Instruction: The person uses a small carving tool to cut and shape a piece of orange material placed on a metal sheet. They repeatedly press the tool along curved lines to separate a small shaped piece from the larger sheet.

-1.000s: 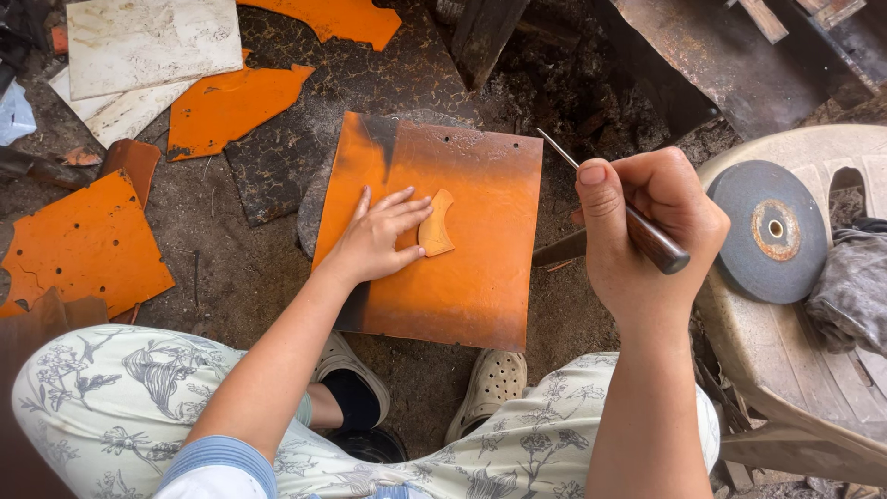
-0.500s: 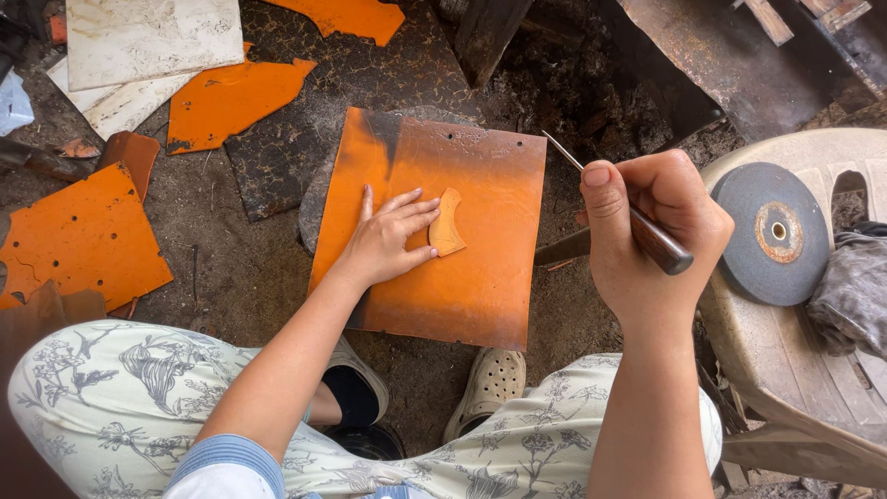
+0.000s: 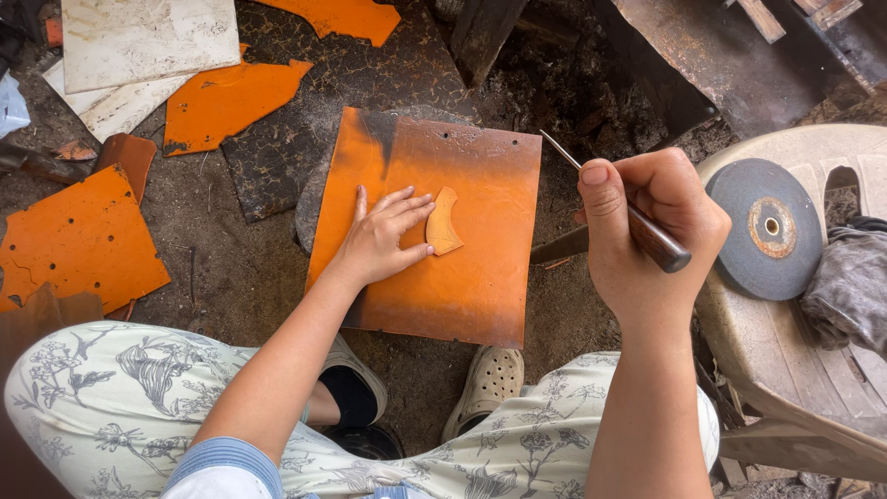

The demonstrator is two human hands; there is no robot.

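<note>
One large orange sheet point(image 3: 443, 249) lies on the dirt floor. Left hand point(image 3: 379, 242), fingers flat and unclenched, presses a small curved tan piece point(image 3: 443, 222) onto it. Right hand point(image 3: 647, 231) is clenched around a pointed awl point(image 3: 637, 222)

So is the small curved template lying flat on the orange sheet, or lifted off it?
Flat. The curved template lies on the orange sheet, with the left hand fingertips touching its edge.

Curved piece point(image 3: 442, 222) lies on the sheet point(image 3: 462, 268) — grinding disc point(image 3: 765, 228) right.
</note>
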